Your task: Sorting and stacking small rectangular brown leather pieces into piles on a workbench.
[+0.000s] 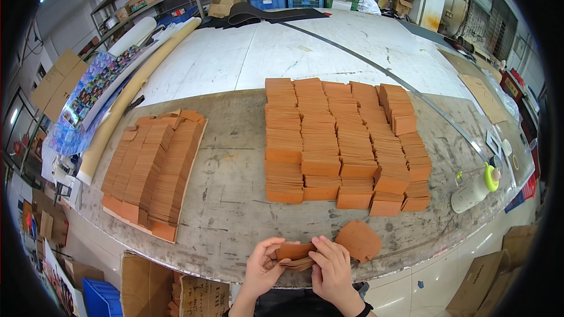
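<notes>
Both hands hold a small stack of thin orange-brown leather pieces (pixel 296 250) over the table's front edge. My left hand (pixel 263 263) grips its left end between thumb and fingers. At the other end, my right hand (pixel 332 264) has its fingers bent over the top, thumb below. The front piece bows outward, and several layers fan out beneath it. Just right of my right hand lies a loose pile of similar leather pieces (pixel 359 240). Beyond the hands stand rows of stacked leather pieces (pixel 320 141). Another block of stacked pieces (pixel 150 170) rests on a board to the left.
A white bottle with a green lid (pixel 474 189) stands at the right table edge. A long metal strip (pixel 382 70) crosses the table (pixel 229 170). Rolls of material (pixel 138 79) lie at left. Below the front edge is an open cardboard box (pixel 147 285). Shelves with bins line the back.
</notes>
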A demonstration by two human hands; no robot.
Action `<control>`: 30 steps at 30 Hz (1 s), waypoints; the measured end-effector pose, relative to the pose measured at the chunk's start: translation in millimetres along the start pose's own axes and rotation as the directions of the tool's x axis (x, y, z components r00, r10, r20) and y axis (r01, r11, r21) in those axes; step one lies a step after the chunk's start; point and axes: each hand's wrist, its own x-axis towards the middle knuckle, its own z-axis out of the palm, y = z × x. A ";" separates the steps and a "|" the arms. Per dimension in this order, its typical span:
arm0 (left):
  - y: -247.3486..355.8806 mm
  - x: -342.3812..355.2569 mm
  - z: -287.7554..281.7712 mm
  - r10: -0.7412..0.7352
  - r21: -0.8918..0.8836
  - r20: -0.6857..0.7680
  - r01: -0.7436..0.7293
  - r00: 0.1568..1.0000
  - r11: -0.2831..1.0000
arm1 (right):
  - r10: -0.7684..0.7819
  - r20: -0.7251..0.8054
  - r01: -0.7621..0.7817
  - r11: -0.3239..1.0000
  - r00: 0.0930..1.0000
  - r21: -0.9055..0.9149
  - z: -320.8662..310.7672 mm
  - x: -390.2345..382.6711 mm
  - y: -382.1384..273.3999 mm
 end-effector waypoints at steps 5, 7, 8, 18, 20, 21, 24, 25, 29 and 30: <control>1.7 3.6 2.3 0.029 -0.012 -0.008 -0.029 1.000 0.999 | -0.021 -0.076 0.029 0.994 0.997 0.104 4.7 -17.7 7.5; 3.4 3.5 1.7 0.021 -0.009 0.002 -0.021 1.000 1.000 | 0.015 -0.088 0.002 0.981 0.996 0.196 4.4 -16.1 6.9; 4.0 3.4 1.5 0.013 -0.007 0.013 -0.013 1.000 1.000 | 0.027 -0.055 -0.017 0.984 0.998 0.177 1.1 -12.6 5.4; 2.6 2.0 0.3 0.002 -0.005 0.021 -0.002 1.000 1.000 | 0.016 0.090 -0.021 0.998 0.996 0.055 -2.4 -5.4 1.7; 0.9 1.1 -1.2 -0.030 0.014 0.016 0.030 0.999 0.999 | 0.019 0.113 -0.023 0.999 0.993 0.030 -4.9 0.1 -2.5; 0.8 0.7 -1.2 -0.030 0.014 0.016 0.030 0.999 0.999 | 0.024 0.136 -0.025 1.000 0.990 0.005 -5.8 2.4 -4.4; 0.8 0.3 -0.2 -0.053 -0.001 0.027 0.053 0.998 0.999 | 0.021 0.154 -0.020 1.000 0.988 -0.006 -5.5 1.2 -2.6; 1.1 0.7 0.5 -0.044 0.033 0.014 0.044 0.999 0.998 | 0.021 0.154 -0.020 1.000 0.988 -0.006 -4.7 -0.8 -2.3; 3.7 1.5 1.6 -0.038 0.039 -0.005 0.038 0.999 0.999 | -0.078 0.056 0.082 0.993 0.995 -0.081 -1.7 -11.3 0.7; 5.6 1.8 3.0 -0.037 0.039 -0.004 0.037 0.999 0.999 | -0.098 0.042 0.101 0.992 0.994 -0.073 -1.0 -13.3 2.3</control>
